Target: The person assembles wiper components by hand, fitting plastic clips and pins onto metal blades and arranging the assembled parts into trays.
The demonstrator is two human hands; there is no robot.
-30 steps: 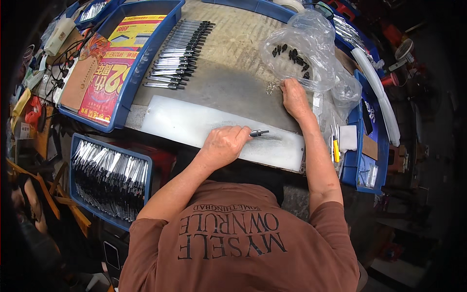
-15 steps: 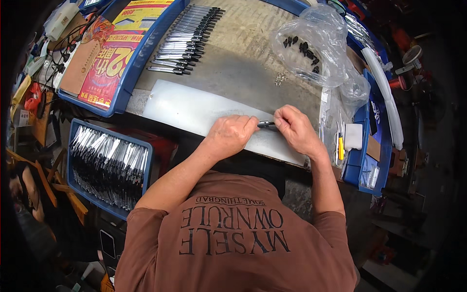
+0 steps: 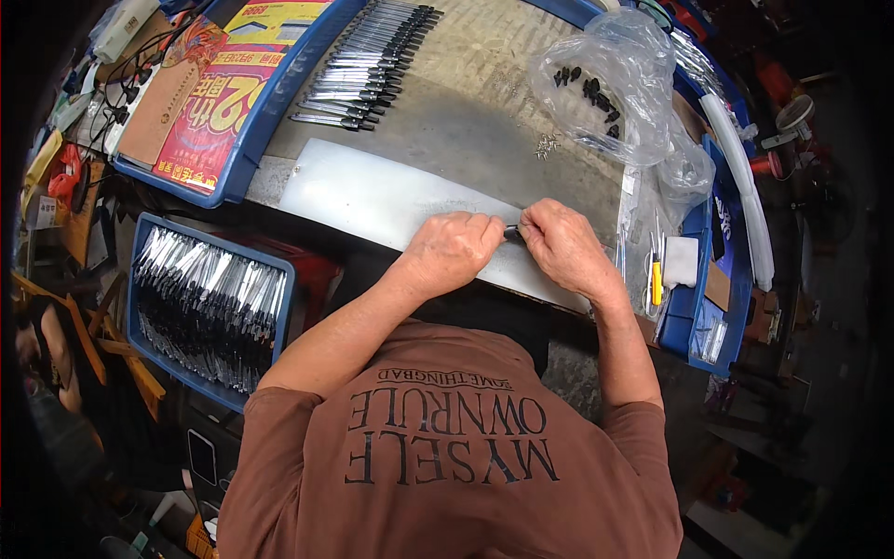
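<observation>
Both my hands meet above the white board (image 3: 372, 194) along the near table edge. Between them shows a short dark piece of a pen (image 3: 511, 233); the rest of it is hidden by my fingers. My left hand (image 3: 454, 247) is closed round one end, my right hand (image 3: 562, 244) pinches the other. A row of black-and-silver pens (image 3: 358, 79) lies on the table at the far left. Small metal parts (image 3: 546, 145) are scattered beyond my right hand, close to a clear plastic bag (image 3: 610, 88) holding black parts (image 3: 591, 88).
A blue bin full of pens (image 3: 212, 307) stands low at the left. Above it is a blue tray (image 3: 237, 140) lined with printed sheets. At the right lie a yellow-handled tool (image 3: 656, 282), a white block (image 3: 682, 261) and another blue tray (image 3: 694, 312). Someone's arm (image 3: 58, 359) shows at far left.
My hands have drawn closer together, so less of the pen shows between them. The whole view has shifted slightly; the laid-out pens look the same.
</observation>
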